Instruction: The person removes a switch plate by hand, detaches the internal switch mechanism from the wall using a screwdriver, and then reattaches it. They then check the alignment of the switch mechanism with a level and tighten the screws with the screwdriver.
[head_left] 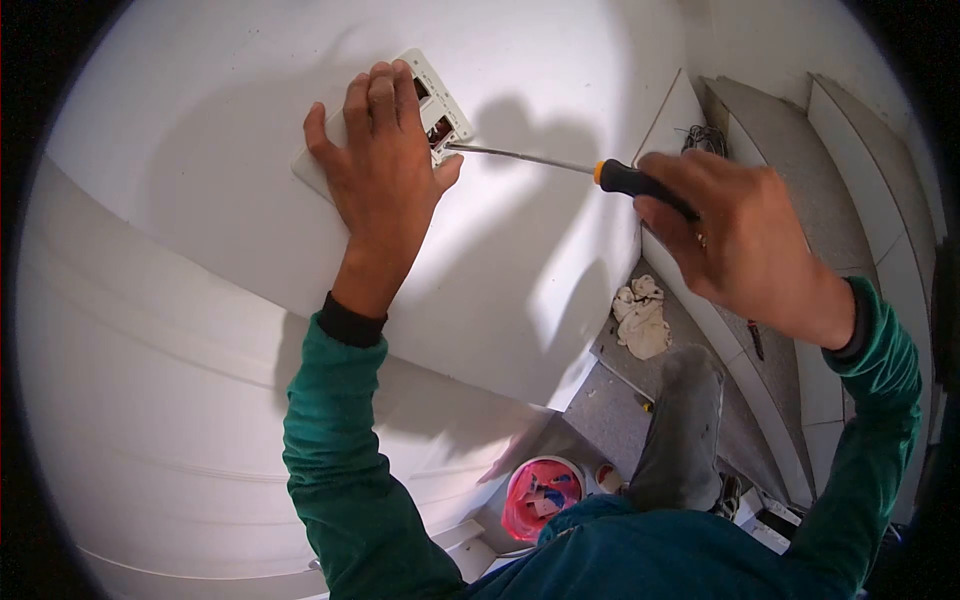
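A white electrical wall plate [452, 95] with rectangular openings lies against the white wall; dark wiring shows inside the openings. My left hand [385, 165] presses over it, fingers stretched out and apart, hiding much of its left part. In my right hand [745, 230] is a screwdriver [640, 185] with a black and orange handle, fingers wrapped around the grip. Its long metal shaft points left, and the tip meets the plate's lower right edge beside my left thumb. Whether the tip sits in a screw is too small to tell.
Tiled stairs [790, 180] rise on the right, with a dark coil of wire [705, 140] on a step. On the floor below are a crumpled cream cloth [642, 318] and a bucket [512, 520] with pink lining and small items inside. A red-handled tool [755, 338] lies on a step.
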